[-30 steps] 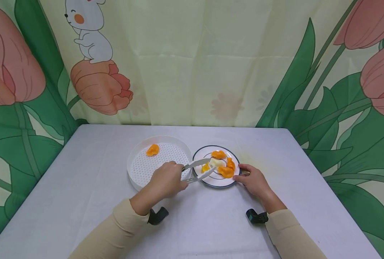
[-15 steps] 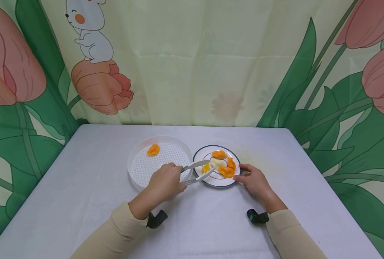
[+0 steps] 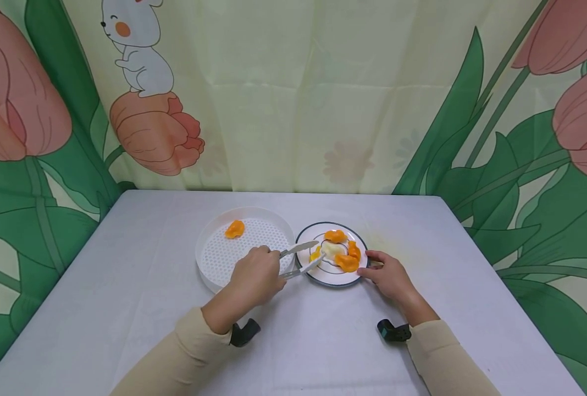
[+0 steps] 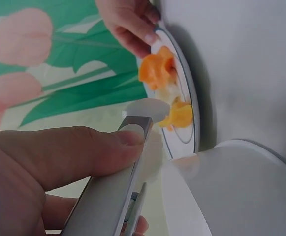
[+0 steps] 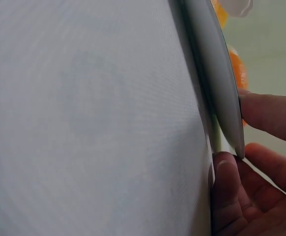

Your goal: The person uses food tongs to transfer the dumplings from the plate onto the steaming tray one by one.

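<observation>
The left hand (image 3: 255, 279) grips a pair of silver tongs (image 3: 300, 258) with its thumb and fingers curled round the handles. The tongs run from the hand out to the right and a little far, so their long line points at the plate (image 3: 310, 272). Their white tips sit at the left part of the plate, right by a small yellow dumpling (image 3: 315, 256). It looks like the tips are around it or touching it, but I cannot tell which.

The plate is white with a dark ring on its rim. It lies just to the right of the left hand and just to the left of the right hand (image 3: 388, 277). More orange dumplings (image 3: 345, 262) lie on it in a ring.

The right hand pinches the right rim of the plate, thumb under and fingers over.

The round white steamer tray (image 3: 214, 258) sits to the left of the plate, just beside it. One orange dumpling (image 3: 234, 229) lies at its far side. The left hand is nearer to the tray.
</observation>
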Demonstrator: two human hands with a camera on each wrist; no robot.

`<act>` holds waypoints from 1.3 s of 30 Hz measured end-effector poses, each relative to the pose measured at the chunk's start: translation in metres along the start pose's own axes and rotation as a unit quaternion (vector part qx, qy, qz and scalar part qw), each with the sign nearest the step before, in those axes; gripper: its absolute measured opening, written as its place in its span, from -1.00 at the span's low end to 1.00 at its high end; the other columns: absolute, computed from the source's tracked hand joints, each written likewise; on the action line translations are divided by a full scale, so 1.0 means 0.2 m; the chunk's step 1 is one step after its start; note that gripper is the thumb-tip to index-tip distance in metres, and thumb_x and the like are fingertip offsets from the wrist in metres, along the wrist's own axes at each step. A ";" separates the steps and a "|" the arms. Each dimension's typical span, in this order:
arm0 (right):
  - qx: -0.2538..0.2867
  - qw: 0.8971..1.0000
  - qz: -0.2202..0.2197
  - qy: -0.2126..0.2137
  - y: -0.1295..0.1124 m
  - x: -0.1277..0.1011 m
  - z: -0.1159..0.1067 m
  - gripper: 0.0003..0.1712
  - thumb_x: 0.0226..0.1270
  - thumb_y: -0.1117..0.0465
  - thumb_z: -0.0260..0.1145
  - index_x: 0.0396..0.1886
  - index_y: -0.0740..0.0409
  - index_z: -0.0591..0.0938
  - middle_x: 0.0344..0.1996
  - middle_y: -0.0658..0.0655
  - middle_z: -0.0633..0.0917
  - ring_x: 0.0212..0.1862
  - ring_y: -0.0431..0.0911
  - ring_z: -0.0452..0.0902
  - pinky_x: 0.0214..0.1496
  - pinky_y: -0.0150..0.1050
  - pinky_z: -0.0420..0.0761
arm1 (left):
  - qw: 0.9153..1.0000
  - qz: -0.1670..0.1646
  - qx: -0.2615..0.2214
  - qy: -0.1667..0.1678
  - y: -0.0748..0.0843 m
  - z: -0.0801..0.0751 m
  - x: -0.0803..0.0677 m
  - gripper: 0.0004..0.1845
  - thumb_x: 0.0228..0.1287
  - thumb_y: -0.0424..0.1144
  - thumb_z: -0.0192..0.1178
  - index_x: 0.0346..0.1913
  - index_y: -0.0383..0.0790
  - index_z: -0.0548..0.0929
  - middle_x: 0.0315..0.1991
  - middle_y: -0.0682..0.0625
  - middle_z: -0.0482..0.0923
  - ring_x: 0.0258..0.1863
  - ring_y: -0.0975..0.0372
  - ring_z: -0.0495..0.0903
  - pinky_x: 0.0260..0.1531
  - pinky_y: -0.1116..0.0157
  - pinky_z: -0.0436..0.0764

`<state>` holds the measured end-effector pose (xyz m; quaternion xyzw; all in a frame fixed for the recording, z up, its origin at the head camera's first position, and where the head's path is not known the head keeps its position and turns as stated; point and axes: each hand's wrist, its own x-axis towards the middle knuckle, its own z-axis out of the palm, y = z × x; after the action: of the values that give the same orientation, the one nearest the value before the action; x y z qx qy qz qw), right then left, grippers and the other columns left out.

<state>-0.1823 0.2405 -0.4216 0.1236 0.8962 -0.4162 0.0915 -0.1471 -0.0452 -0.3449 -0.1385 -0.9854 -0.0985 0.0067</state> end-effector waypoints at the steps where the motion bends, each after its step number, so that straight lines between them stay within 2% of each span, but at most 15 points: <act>1: 0.000 1.000 0.000 0.000 0.00 0.00 0.00 -0.21 0.03 -0.01 0.36 0.26 0.05 0.30 0.12 0.20 0.37 -0.09 0.02 0.36 -0.17 -0.25 0.51 | 1.000 0.001 0.002 0.000 0.00 0.00 0.01 -0.67 -0.17 -0.13 0.37 -0.35 -0.29 0.62 -0.56 0.00 0.34 -0.54 0.19 0.32 -0.73 0.34 0.33; 9: 0.005 1.000 0.004 0.003 0.00 0.01 0.00 -0.22 0.02 -0.01 0.37 0.26 0.05 0.31 0.13 0.20 0.36 -0.10 0.02 0.36 -0.17 -0.25 0.52 | 1.000 0.007 -0.004 0.007 0.01 0.01 0.05 -0.76 -0.11 -0.20 0.33 -0.36 -0.26 0.63 -0.59 0.02 0.33 -0.56 0.20 0.32 -0.74 0.34 0.33; 17: 0.006 1.000 0.004 0.003 0.00 0.00 0.01 -0.22 0.03 0.00 0.36 0.26 0.04 0.30 0.13 0.20 0.36 -0.12 0.01 0.37 -0.19 -0.27 0.52 | 0.999 0.035 -0.021 0.033 0.00 0.00 0.05 -0.87 -0.08 -0.25 0.30 -0.41 -0.21 0.63 -0.63 0.06 0.35 -0.61 0.22 0.33 -0.71 0.36 0.32; 21: 0.010 1.000 0.004 0.003 0.00 0.01 0.01 -0.22 0.03 0.01 0.37 0.26 0.04 0.30 0.12 0.20 0.36 -0.14 0.00 0.37 -0.21 -0.29 0.52 | 0.998 0.047 -0.023 0.041 -0.01 -0.03 0.04 -0.87 -0.08 -0.25 0.31 -0.42 -0.20 0.63 -0.64 0.07 0.36 -0.61 0.23 0.34 -0.68 0.36 0.34; 24: 0.010 1.000 0.004 0.003 0.01 0.01 0.01 -0.22 0.03 0.00 0.37 0.26 0.05 0.30 0.13 0.20 0.36 -0.13 0.00 0.37 -0.20 -0.28 0.52 | 0.998 0.043 -0.021 0.036 -0.02 -0.05 0.03 -0.85 -0.08 -0.25 0.31 -0.41 -0.22 0.63 -0.64 0.06 0.36 -0.61 0.23 0.34 -0.69 0.36 0.34; 31: 0.009 1.000 0.006 0.002 0.00 0.01 0.00 -0.21 0.03 -0.01 0.36 0.27 0.04 0.30 0.12 0.20 0.36 -0.13 0.01 0.36 -0.19 -0.27 0.52 | 1.000 0.023 -0.002 0.017 -0.01 -0.03 0.02 -0.77 -0.13 -0.18 0.33 -0.44 -0.27 0.60 -0.64 0.01 0.32 -0.62 0.20 0.33 -0.77 0.35 0.31; 39: 0.010 1.000 0.007 0.000 0.00 0.01 0.00 -0.22 0.04 0.00 0.36 0.27 0.04 0.29 0.12 0.19 0.36 -0.12 0.01 0.36 -0.19 -0.28 0.52 | 1.000 0.024 0.006 0.014 0.00 -0.01 0.03 -0.81 -0.07 -0.23 0.28 -0.40 -0.30 0.62 -0.65 0.00 0.32 -0.62 0.20 0.33 -0.76 0.37 0.32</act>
<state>-0.1831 0.2402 -0.4225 0.1304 0.8913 -0.4241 0.0932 -0.1531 -0.0434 -0.3429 -0.1604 -0.9822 -0.0947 0.0232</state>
